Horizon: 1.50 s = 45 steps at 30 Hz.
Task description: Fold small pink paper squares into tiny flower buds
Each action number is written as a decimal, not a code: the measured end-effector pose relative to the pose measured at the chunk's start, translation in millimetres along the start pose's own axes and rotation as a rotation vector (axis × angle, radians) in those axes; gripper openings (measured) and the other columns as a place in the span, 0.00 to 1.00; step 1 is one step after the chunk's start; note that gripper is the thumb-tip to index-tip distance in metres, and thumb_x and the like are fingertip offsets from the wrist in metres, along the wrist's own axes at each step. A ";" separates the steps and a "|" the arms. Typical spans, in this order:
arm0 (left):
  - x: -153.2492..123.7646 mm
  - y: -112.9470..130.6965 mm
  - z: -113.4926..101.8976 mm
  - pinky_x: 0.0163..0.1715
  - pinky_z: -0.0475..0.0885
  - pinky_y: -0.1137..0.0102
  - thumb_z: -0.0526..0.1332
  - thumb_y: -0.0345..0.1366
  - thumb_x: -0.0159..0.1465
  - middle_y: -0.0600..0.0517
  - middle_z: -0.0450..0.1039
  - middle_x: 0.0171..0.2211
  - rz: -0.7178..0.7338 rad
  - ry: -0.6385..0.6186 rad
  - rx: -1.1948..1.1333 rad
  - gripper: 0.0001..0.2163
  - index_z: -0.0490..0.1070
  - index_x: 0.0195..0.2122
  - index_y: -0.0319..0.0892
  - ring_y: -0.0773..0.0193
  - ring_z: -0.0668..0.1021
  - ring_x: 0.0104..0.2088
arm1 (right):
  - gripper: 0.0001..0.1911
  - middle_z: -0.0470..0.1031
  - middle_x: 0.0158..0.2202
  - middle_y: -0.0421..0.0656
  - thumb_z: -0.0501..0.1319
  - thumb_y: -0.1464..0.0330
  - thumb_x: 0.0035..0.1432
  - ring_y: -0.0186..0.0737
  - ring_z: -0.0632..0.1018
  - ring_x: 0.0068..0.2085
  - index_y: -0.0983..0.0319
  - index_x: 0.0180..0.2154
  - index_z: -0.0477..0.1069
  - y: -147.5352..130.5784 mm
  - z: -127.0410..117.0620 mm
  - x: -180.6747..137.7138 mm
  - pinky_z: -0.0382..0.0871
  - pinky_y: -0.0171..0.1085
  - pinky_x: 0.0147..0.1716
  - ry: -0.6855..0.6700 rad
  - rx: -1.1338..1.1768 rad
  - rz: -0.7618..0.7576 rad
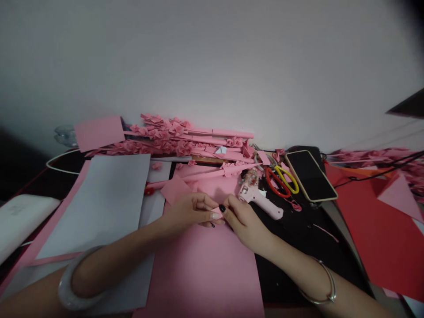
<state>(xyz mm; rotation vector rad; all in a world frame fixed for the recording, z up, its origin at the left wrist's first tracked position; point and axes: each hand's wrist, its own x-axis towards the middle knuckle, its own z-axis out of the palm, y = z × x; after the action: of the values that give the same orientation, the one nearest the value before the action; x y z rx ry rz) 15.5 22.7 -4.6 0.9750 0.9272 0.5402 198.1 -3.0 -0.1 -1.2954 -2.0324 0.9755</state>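
Note:
A small folded piece of pink paper is pinched between my two hands. My left hand grips it from the left with the thumb on top. On the other side, my right hand holds its edge between thumb and fingers; much of the paper is hidden by the fingertips. Under both hands lies a large pink sheet. Just right of my right hand rests a pale pink hot glue gun, its nozzle end stained.
Pink paper flowers with rolled stems are piled along the wall. Red- and yellow-handled scissors and a phone lie at right, before red sheets. White sheets and a white box-shaped device are at left.

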 end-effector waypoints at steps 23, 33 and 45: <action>3.4 -3.4 -0.8 0.31 0.72 0.72 0.67 0.31 0.53 0.58 0.74 0.23 0.085 -0.113 -0.032 0.13 0.65 0.36 0.42 0.63 0.81 0.29 | 0.14 0.58 0.21 0.35 0.48 0.74 0.63 0.32 0.61 0.23 0.60 0.24 0.56 4.3 1.6 1.3 0.55 0.32 0.24 -0.021 0.095 -0.060; -1.4 -3.3 -0.3 0.32 0.74 0.67 0.63 0.31 0.56 0.57 0.73 0.24 0.119 -0.227 0.048 0.15 0.59 0.42 0.44 0.60 0.81 0.29 | 0.12 0.62 0.19 0.35 0.51 0.70 0.62 0.32 0.62 0.21 0.60 0.24 0.57 3.6 1.3 1.4 0.54 0.32 0.21 -0.095 0.149 -0.023; 1.1 -1.8 2.5 0.31 0.73 0.69 0.62 0.31 0.58 0.49 0.70 0.45 0.233 -0.232 -0.005 0.12 0.62 0.42 0.44 0.68 0.79 0.28 | 0.15 0.58 0.19 0.34 0.49 0.67 0.64 0.31 0.60 0.20 0.60 0.24 0.55 4.5 1.8 -1.4 0.54 0.31 0.21 0.051 0.167 -0.049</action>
<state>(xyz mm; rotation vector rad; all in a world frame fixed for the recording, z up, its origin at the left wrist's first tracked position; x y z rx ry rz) 18.2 21.5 -6.0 1.1229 0.6087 0.6096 199.6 -3.6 -4.8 -1.1654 -1.8913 1.0544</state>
